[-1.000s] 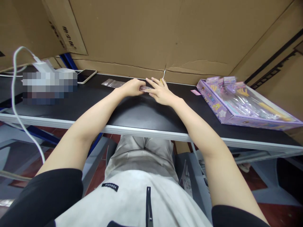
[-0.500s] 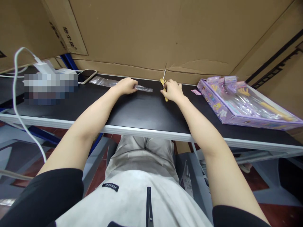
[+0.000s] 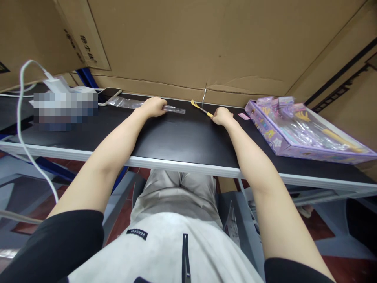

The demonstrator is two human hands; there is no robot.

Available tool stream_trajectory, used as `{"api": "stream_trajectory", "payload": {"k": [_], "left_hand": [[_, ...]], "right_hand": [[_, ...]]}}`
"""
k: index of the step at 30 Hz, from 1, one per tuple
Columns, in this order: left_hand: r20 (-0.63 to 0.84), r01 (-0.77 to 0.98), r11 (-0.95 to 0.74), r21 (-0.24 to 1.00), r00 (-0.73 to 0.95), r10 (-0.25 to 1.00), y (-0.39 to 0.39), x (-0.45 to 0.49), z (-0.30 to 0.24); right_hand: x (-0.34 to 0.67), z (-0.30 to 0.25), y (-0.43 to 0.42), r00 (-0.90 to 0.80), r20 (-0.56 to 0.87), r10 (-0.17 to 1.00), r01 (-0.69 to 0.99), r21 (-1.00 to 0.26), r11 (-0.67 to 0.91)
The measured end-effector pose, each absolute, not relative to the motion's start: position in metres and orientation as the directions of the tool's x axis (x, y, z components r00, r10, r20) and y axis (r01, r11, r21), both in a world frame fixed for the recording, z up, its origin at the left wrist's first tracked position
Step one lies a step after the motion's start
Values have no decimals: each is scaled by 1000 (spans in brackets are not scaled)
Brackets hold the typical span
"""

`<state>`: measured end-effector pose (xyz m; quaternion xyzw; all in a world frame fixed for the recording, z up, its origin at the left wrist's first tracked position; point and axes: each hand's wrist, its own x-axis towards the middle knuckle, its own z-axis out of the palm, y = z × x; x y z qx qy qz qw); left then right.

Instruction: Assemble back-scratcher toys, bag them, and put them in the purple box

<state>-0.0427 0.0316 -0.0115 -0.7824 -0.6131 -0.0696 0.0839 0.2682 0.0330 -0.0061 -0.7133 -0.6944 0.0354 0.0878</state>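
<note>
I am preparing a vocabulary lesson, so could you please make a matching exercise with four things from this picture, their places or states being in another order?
1. clear plastic sleeve
2. yellow claw-ended stick
3. phone
4. purple box

A. lies with its dark screen facing up
B. has one end in the right hand
C. holds wrapped items
D. shows on both sides of the left hand

Pairs: 1-D, 2-B, 3-A, 4-C

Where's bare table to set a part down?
Biggest patch: black tabletop between left forearm and right forearm, from the plastic sleeve to the front edge. Smaller: between right forearm and purple box. Crowded: right end, box; back strip, with phone, plastic sleeve, yellow-clawed rod.
</note>
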Motion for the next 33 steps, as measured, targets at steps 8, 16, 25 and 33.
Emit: {"api": "stream_trajectory", "payload": {"k": [8, 16, 25, 33], "left_hand": [[236, 969, -235, -72, 246, 940, 34, -47, -12], [274, 967, -252, -50, 256, 927, 40, -51, -15], [253, 961, -271, -43, 273, 928, 34, -46, -9], [258, 950, -313, 1, 302, 918, 28, -37, -7]], "right_hand": [[291, 11, 40, -86, 236, 968, 954, -261, 149], [309, 25, 40, -286, 309, 907, 885, -277, 374], [294, 32, 26, -302, 285, 910, 908, -206, 366], [288, 29, 25, -377, 295, 878, 867, -220, 447]]}}
